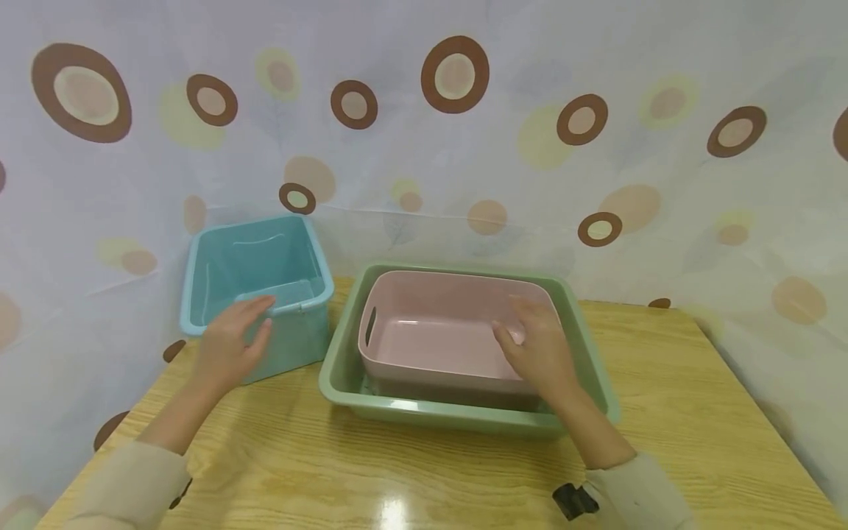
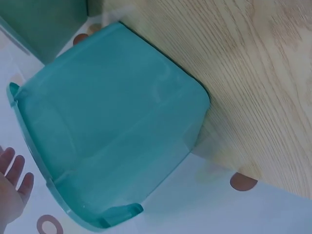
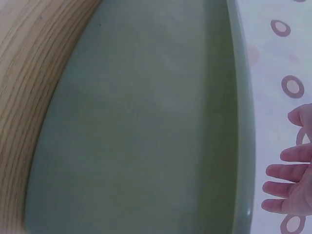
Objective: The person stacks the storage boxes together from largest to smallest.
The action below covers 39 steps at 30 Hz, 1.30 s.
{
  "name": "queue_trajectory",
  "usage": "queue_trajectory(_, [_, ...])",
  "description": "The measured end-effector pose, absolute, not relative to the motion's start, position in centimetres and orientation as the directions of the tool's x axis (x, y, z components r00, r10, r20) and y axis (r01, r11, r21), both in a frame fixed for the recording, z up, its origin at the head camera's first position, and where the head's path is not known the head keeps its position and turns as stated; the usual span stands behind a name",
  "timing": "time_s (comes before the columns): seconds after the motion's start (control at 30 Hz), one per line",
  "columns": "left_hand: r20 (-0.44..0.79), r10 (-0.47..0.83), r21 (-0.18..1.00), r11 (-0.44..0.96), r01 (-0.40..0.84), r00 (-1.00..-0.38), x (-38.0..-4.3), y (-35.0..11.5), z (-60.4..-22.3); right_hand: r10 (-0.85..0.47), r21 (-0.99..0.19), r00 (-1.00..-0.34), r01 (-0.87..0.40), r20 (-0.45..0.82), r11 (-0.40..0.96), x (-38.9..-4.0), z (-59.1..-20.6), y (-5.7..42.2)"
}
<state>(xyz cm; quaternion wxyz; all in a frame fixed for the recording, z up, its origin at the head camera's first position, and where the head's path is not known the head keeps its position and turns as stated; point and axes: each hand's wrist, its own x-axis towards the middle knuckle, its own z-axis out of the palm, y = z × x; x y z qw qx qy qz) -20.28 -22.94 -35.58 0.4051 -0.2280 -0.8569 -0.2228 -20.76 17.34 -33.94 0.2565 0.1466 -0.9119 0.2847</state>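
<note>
My left hand (image 1: 230,344) hovers over the near rim of a blue plastic bin (image 1: 291,342), fingers pointing forward with the thumb apart. In the left wrist view its spread fingers (image 2: 15,170) show beside the rim of that bin (image 2: 107,122). A pink basin (image 1: 444,342) with a handle slot sits inside a larger green basin (image 1: 464,419). Above the right part of the pink basin hangs my right hand (image 1: 542,353), thumb and fingers apart, holding nothing. The right wrist view has its extended fingers (image 3: 287,173) beyond the rim of the green basin (image 3: 141,117).
All the containers stand on a wood-grain table (image 1: 676,383). Behind and at both sides hangs a pale curtain (image 1: 530,44) with brown ring and dot patterns. The blue bin stands at the table's left edge, close to the curtain.
</note>
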Motion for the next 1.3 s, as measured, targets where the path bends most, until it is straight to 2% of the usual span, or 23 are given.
queue_trajectory(0.27, [0.837, 0.198, 0.104, 0.858, 0.503, -0.511, -19.5, -25.8, -34.8, -0.200, -0.384, -0.860, -0.403, 0.469, 0.831, -20.5, -33.6, 15.4])
queue_trajectory(0.47, [0.841, 0.120, 0.141, 0.893, 0.428, -0.528, -19.1, -27.1, -34.4, -0.223, -0.393, -0.868, -0.411, 0.443, 0.822, -20.7, -33.8, 14.6])
queue_trajectory(0.67, [0.795, 0.031, 0.226, 0.911, 0.344, -0.605, -18.9, -28.4, -34.5, -0.219, -0.450, -0.890, -0.399, 0.400, 0.799, -20.2, -34.0, 13.4])
queue_trajectory(0.93, [0.616, -0.120, 0.403, 0.897, 0.181, -0.779, -18.8, -30.1, -34.9, -0.199, -0.572, -0.886, -0.428, 0.418, 0.700, -20.0, -34.4, 11.0])
queue_trajectory(1.1, [0.532, -0.169, 0.463, 0.879, 0.118, -0.830, -19.0, -30.8, -35.0, -0.178, -0.624, -0.876, -0.449, 0.448, 0.639, -20.0, -34.5, 9.4])
queue_trajectory(1.3, [0.471, -0.175, 0.476, 0.875, 0.082, -0.864, -19.2, -31.3, -34.6, -0.187, -0.650, -0.872, -0.466, 0.453, 0.601, -20.3, -34.6, 7.8])
